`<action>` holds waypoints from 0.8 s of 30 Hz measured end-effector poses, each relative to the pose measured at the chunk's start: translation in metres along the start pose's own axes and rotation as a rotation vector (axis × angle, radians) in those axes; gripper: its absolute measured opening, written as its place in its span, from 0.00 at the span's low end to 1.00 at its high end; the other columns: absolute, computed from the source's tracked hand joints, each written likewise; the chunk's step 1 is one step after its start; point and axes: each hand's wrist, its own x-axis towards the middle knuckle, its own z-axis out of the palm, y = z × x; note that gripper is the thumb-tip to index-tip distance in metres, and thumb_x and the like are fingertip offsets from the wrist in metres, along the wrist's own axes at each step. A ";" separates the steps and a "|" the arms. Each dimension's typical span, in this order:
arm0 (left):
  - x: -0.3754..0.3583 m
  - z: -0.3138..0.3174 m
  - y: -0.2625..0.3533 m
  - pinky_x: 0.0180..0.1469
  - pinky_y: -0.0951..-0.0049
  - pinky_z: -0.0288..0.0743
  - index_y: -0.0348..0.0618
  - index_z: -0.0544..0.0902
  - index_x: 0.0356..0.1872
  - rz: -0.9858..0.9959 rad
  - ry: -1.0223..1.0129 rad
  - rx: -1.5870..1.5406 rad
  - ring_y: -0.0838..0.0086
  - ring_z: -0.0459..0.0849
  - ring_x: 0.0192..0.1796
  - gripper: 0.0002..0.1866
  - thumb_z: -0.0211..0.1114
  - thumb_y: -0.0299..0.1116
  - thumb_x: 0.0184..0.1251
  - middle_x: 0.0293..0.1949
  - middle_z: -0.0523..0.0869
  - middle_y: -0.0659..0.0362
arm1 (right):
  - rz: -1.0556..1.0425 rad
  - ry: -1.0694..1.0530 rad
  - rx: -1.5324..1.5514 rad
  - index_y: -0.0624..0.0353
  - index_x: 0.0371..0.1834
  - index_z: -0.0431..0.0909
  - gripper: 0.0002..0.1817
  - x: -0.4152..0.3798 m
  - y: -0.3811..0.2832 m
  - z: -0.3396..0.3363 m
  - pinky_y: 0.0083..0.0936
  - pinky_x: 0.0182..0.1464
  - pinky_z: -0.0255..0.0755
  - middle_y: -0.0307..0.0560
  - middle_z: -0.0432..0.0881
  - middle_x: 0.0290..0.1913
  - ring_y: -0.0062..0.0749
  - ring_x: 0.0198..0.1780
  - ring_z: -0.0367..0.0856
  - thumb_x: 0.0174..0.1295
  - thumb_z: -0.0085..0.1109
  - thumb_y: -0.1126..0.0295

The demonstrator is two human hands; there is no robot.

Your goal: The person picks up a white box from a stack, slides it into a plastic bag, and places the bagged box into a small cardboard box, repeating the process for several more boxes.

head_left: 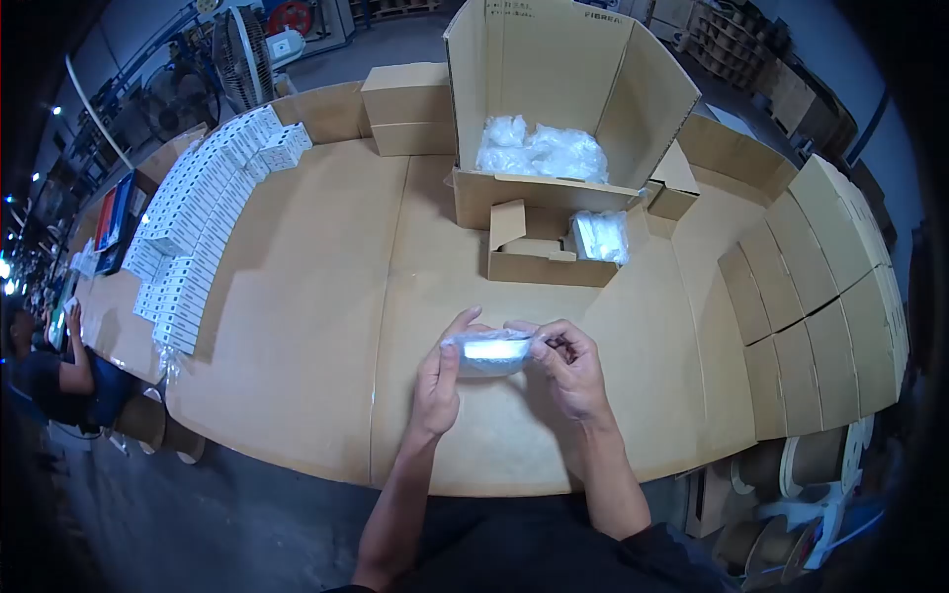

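Between my two hands is a small item in clear plastic wrap [494,352], held above the cardboard-covered table. My left hand [438,381] grips its left end, thumb in front. At the other end, my right hand [570,373] pinches the edge of the wrap with thumb and fingers. What lies inside the wrap cannot be made out beyond a pale, shiny surface. Just beyond my hands stands a small open carton [549,269] with its flap up. A similar wrapped item [600,237] sits in its right side.
Behind the small carton, a large open box [534,198] holds clear plastic packages [542,153]. Rows of small white boxes [203,203] line the left side. Brown cartons [806,296] are stacked at the right edge. Another person [54,371] sits at far left.
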 end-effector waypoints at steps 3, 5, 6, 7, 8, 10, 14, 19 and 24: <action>-0.003 0.001 -0.011 0.69 0.66 0.71 0.30 0.69 0.73 -0.025 -0.009 -0.054 0.68 0.81 0.64 0.33 0.42 0.53 0.88 0.59 0.83 0.50 | -0.020 0.125 -0.142 0.65 0.44 0.80 0.05 -0.004 0.007 0.004 0.20 0.54 0.79 0.52 0.89 0.47 0.25 0.49 0.86 0.73 0.65 0.75; -0.003 0.004 -0.021 0.68 0.67 0.72 0.30 0.70 0.70 -0.044 0.046 -0.079 0.68 0.81 0.62 0.32 0.43 0.53 0.88 0.58 0.83 0.52 | -0.062 0.199 -0.133 0.65 0.42 0.78 0.05 -0.007 0.007 0.017 0.18 0.51 0.79 0.51 0.90 0.45 0.21 0.46 0.86 0.73 0.64 0.76; -0.004 0.006 -0.023 0.68 0.67 0.72 0.31 0.71 0.69 -0.053 0.076 -0.092 0.69 0.81 0.62 0.32 0.43 0.54 0.88 0.58 0.83 0.52 | -0.084 0.229 -0.086 0.64 0.41 0.77 0.05 -0.009 0.012 0.017 0.18 0.51 0.79 0.52 0.90 0.45 0.22 0.46 0.87 0.73 0.64 0.76; -0.005 0.009 -0.023 0.67 0.68 0.73 0.31 0.72 0.68 -0.025 0.081 -0.085 0.70 0.82 0.60 0.29 0.45 0.51 0.87 0.57 0.83 0.53 | -0.110 0.258 -0.040 0.64 0.41 0.76 0.05 -0.009 0.017 0.016 0.19 0.51 0.80 0.52 0.90 0.44 0.24 0.46 0.87 0.74 0.63 0.76; -0.005 0.012 -0.019 0.66 0.68 0.73 0.32 0.73 0.67 0.005 0.082 -0.078 0.70 0.82 0.59 0.26 0.48 0.47 0.87 0.55 0.84 0.53 | -0.140 0.290 0.006 0.64 0.40 0.75 0.06 -0.009 0.020 0.016 0.19 0.51 0.80 0.53 0.90 0.43 0.25 0.46 0.88 0.74 0.63 0.76; -0.008 0.018 -0.011 0.63 0.70 0.75 0.33 0.74 0.66 -0.024 0.076 -0.048 0.74 0.81 0.57 0.20 0.57 0.38 0.85 0.54 0.83 0.55 | -0.192 0.326 0.007 0.64 0.41 0.73 0.06 -0.007 0.015 0.024 0.21 0.52 0.82 0.56 0.89 0.44 0.27 0.48 0.88 0.74 0.62 0.76; -0.010 0.018 -0.009 0.56 0.71 0.83 0.37 0.76 0.62 -0.153 0.088 -0.040 0.76 0.84 0.56 0.17 0.58 0.38 0.84 0.53 0.84 0.57 | -0.271 0.379 -0.104 0.64 0.44 0.72 0.07 -0.008 0.013 0.032 0.25 0.51 0.84 0.66 0.89 0.47 0.33 0.49 0.90 0.76 0.61 0.74; -0.015 0.018 -0.012 0.55 0.64 0.86 0.38 0.79 0.57 -0.288 0.189 -0.295 0.71 0.88 0.52 0.15 0.58 0.39 0.84 0.50 0.86 0.57 | -0.139 0.351 0.057 0.62 0.62 0.68 0.14 -0.012 0.004 0.034 0.25 0.54 0.83 0.73 0.83 0.59 0.35 0.51 0.90 0.80 0.54 0.68; -0.014 0.015 -0.012 0.53 0.63 0.87 0.39 0.80 0.55 -0.282 0.308 -0.266 0.71 0.88 0.51 0.14 0.59 0.40 0.84 0.49 0.86 0.57 | -0.292 -0.010 -0.031 0.64 0.60 0.79 0.13 -0.016 0.002 -0.005 0.44 0.77 0.61 0.70 0.63 0.79 0.52 0.81 0.61 0.75 0.54 0.76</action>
